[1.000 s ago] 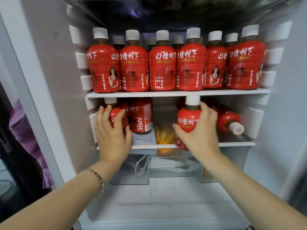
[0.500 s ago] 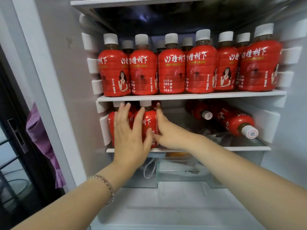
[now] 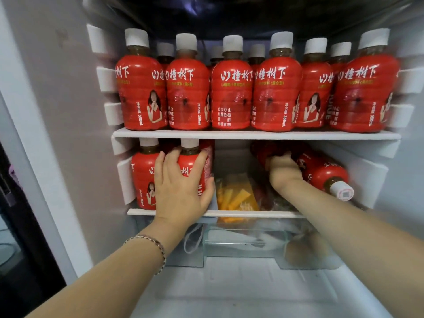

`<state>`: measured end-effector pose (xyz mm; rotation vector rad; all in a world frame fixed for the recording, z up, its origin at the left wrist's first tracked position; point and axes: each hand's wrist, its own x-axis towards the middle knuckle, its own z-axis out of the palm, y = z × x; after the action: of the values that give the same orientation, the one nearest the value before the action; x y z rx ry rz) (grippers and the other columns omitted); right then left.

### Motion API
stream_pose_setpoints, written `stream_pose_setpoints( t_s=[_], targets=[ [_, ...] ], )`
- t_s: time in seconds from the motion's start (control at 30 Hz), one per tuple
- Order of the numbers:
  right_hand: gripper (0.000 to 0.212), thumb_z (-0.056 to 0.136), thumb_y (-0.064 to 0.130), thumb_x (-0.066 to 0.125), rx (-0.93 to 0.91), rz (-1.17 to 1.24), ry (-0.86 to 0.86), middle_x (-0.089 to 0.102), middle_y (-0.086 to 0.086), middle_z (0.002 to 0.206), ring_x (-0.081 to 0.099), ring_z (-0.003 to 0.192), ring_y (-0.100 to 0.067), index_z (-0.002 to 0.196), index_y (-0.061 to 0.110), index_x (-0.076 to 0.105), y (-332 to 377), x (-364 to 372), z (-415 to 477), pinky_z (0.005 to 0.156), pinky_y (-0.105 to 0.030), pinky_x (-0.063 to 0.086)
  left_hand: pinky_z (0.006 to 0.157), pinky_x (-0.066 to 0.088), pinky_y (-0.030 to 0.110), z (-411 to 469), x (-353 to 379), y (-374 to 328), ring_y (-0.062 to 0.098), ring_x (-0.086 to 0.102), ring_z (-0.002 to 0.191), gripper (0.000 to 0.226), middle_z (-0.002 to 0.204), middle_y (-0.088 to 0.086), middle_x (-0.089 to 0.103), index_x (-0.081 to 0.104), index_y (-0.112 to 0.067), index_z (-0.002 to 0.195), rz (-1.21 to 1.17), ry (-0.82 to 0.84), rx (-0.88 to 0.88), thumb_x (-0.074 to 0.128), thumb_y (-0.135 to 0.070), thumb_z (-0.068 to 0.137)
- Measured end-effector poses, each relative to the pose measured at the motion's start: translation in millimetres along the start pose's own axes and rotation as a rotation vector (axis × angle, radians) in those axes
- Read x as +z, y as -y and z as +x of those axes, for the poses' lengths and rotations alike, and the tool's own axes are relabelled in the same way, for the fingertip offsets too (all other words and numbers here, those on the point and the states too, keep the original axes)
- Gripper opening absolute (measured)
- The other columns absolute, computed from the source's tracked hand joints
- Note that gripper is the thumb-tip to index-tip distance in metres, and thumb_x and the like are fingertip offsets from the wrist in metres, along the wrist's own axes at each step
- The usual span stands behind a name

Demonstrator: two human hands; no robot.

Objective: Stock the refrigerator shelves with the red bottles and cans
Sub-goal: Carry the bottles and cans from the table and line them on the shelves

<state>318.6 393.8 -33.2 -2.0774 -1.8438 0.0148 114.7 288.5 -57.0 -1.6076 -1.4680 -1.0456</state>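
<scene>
A: Where are the hands, measured from the lower shelf (image 3: 252,213)?

B: Both are above it. The left hand (image 3: 181,191) wraps an upright bottle (image 3: 191,166) standing at that shelf's left end; the fingers are spread across the red label and the thumb is hooked round the right flank; the palm covers most of the print.

A: And next to that bottle?

B: A neighbour bottle (image 3: 142,175) touches it, farther left on the same shelf, close to the wall. Behind the pair, a can (image 3: 208,157) shows only as a red sliver; its lettering is unreadable.

A: The right hand?

B: The right hand (image 3: 283,171) is deep over the shelf's right half, knuckles up. Its fingers curl over a lying bottle (image 3: 261,149) in shadow; the fingertips pass over the far side, so I cannot tell how widely they are spread.

A: What else sits over that shelf?

B: A second lying bottle (image 3: 325,173), tilted, is just right of the hand with its white cap toward the camera. A yellow packet (image 3: 236,196) sits at the shelf's middle; it is blurred and its contents are unclear.

A: Above and below?

B: Above, a row of bottles (image 3: 231,97) stands on the upper shelf (image 3: 252,134); those behind show little but their caps. Below the lower shelf is a clear drawer (image 3: 243,242), its contents hazy. A bracelet (image 3: 156,246) rings the left wrist; both forearms are cut off by the bottom edge.
</scene>
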Motion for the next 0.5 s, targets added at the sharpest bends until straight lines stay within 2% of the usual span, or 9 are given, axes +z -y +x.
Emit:
stream_pose_setpoints(
  t_s=[0.07,0.13,0.2,0.3,0.37,0.4,0.43,0.47,0.5],
  targets=[
    [0.039,0.098,0.018,0.038,-0.091,-0.001,-0.057,0.039,-0.023,0.136,0.049,0.115,-0.038,0.135,0.005,0.041,3,1,-7,0.095,-0.037,0.041,0.113,0.004,0.036,0,2,-1,0.033,0.036,0.117,0.048,0.119,0.022,0.044,0.045,-0.023,0.126,-0.005,-0.024,0.007,0.048,-0.039,0.082],
    [0.034,0.096,0.018,0.046,-0.237,-0.002,-0.156,0.037,-0.021,0.132,0.054,0.102,-0.038,0.128,0.007,0.046,8,-2,-26,0.08,-0.034,0.044,0.113,0.004,0.037,1,3,-1,0.033,0.035,0.117,0.048,0.12,0.017,0.037,0.044,-0.023,0.126,-0.009,-0.042,0.02,0.047,-0.039,0.082],
    [0.033,0.094,0.026,0.049,-0.283,0.089,-0.335,0.042,-0.018,0.124,0.056,0.096,-0.037,0.122,0.007,0.048,12,-13,-42,0.068,-0.031,0.037,0.113,0.005,0.038,2,5,1,0.033,0.035,0.117,0.048,0.12,0.015,0.034,0.044,-0.023,0.126,-0.009,-0.057,0.03,0.047,-0.039,0.082],
    [0.028,0.093,0.032,0.052,-0.223,0.394,-0.565,0.057,-0.017,0.106,0.059,0.092,-0.034,0.095,0.005,0.055,15,-28,-50,0.068,-0.03,0.038,0.113,0.008,0.039,1,6,2,0.034,0.036,0.117,0.047,0.118,0.02,0.041,0.045,-0.021,0.125,-0.006,-0.066,0.034,0.049,-0.038,0.081],
    [0.025,0.091,0.029,0.056,-0.212,0.635,-0.588,0.06,-0.017,0.095,0.058,0.093,-0.035,0.074,0.011,0.048,19,-30,-46,0.077,-0.035,0.044,0.114,0.008,0.039,0,7,1,0.034,0.037,0.117,0.047,0.117,0.024,0.046,0.046,-0.02,0.125,-0.009,-0.066,0.031,0.05,-0.037,0.081],
    [0.025,0.089,0.028,0.057,-0.204,0.692,-0.581,0.059,-0.02,0.097,0.055,0.099,-0.036,0.072,0.013,0.047,19,-27,-41,0.084,-0.039,0.044,0.114,0.008,0.039,0,7,1,0.034,0.038,0.117,0.046,0.116,0.024,0.046,0.046,-0.02,0.125,-0.008,-0.066,0.03,0.05,-0.037,0.081],
    [0.02,0.088,0.027,0.059,-0.187,0.771,-0.545,0.057,-0.021,0.105,0.051,0.106,-0.035,0.078,0.011,0.051,22,-24,-38,0.091,-0.04,0.042,0.114,0.008,0.039,0,7,1,0.034,0.038,0.117,0.047,0.116,0.024,0.046,0.045,-0.02,0.125,-0.005,-0.066,0.03,0.05,-0.036,0.082],
    [0.022,0.087,0.026,0.061,-0.183,0.868,-0.472,0.053,-0.02,0.114,0.048,0.112,-0.031,0.094,0.007,0.054,25,-22,-36,0.094,-0.037,0.041,0.114,0.007,0.038,0,7,0,0.034,0.037,0.116,0.047,0.116,0.023,0.045,0.045,-0.02,0.125,-0.005,-0.065,0.028,0.05,-0.036,0.082],
    [0.038,0.086,0.026,0.064,-0.187,0.972,-0.39,0.052,-0.015,0.121,0.048,0.114,-0.025,0.113,0.004,0.051,27,-22,-36,0.092,-0.027,0.043,0.114,0.007,0.038,1,7,0,0.034,0.037,0.116,0.047,0.116,0.024,0.046,0.045,-0.02,0.125,-0.008,-0.064,0.027,0.05,-0.036,0.081]
  ],
)
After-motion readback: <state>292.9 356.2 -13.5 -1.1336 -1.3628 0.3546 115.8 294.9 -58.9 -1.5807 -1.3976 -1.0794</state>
